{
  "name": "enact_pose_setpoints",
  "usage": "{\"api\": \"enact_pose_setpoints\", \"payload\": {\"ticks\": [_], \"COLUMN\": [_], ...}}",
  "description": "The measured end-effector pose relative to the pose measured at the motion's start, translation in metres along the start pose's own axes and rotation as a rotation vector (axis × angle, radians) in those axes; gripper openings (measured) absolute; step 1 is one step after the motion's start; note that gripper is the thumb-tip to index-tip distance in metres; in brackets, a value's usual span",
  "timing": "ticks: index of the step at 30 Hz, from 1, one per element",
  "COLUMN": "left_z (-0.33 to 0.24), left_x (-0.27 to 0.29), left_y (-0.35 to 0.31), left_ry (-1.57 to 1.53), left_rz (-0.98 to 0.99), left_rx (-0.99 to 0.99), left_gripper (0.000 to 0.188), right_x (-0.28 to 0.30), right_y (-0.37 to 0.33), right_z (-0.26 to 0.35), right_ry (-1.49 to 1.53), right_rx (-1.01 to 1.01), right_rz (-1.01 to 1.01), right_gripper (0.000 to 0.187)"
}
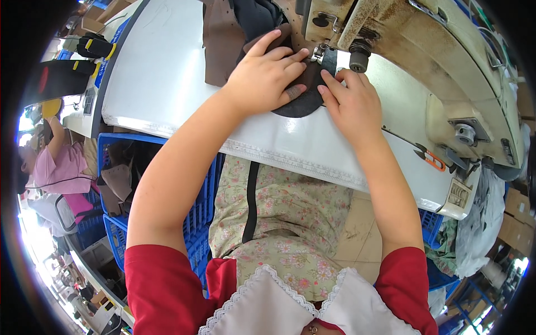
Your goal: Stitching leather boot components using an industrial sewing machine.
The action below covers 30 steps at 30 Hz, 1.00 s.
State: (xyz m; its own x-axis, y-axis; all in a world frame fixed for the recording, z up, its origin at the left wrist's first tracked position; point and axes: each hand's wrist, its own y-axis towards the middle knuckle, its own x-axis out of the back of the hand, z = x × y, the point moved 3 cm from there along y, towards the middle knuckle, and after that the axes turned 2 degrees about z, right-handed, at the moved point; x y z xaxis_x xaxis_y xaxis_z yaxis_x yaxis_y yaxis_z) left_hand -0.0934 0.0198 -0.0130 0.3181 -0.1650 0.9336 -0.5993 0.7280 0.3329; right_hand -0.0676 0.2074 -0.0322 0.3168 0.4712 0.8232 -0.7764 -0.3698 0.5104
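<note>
My left hand [268, 75] lies on a dark brown piece of material [302, 105] with a rounded front edge, its fingers spread and pressing down. At the piece's right side my right hand [353, 103] rests with fingers stretched out, thumb and index fingertips touching its edge. Between the two hands, the presser foot [318, 54] of a sewing machine [446, 42] stands at the material; the needle is too small to make out. A brown panel [219, 47] and bunched black cloth [254, 19] lie behind my left hand, joined to or under the piece; which, I cannot tell.
Orange-handled snips [432, 161] lie on the white worktable [162, 72] at right. A measuring tape strip [279, 160] runs along its front edge. Blue crates [195, 234] with brown pieces [117, 181] stand below at left. Another person in pink [61, 167] works farther left.
</note>
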Motion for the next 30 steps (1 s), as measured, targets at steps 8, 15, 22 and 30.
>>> {"api": "enact_pose_setpoints", "payload": {"ticks": [8,15,22,30], "left_z": [0.014,0.018,0.018,0.016], "left_x": [-0.002,-0.003,-0.002,-0.004], "left_y": [0.006,0.01,0.013,0.012], "left_ry": [-0.021,-0.043,-0.052,-0.041], "left_rz": [-0.028,-0.025,-0.005,0.013], "left_rx": [-0.059,-0.067,-0.056,-0.055], "left_gripper": [0.036,0.035,0.036,0.036], "right_x": [-0.002,-0.006,-0.007,-0.005], "right_y": [0.003,0.003,0.004,0.002], "right_z": [0.003,0.001,0.001,0.003], "right_ry": [-0.049,-0.039,-0.023,-0.026], "right_rx": [0.0,-0.005,0.037,0.023], "right_rz": [0.002,-0.005,-0.054,-0.052], "right_gripper": [0.026,0.025,0.023,0.024]}}
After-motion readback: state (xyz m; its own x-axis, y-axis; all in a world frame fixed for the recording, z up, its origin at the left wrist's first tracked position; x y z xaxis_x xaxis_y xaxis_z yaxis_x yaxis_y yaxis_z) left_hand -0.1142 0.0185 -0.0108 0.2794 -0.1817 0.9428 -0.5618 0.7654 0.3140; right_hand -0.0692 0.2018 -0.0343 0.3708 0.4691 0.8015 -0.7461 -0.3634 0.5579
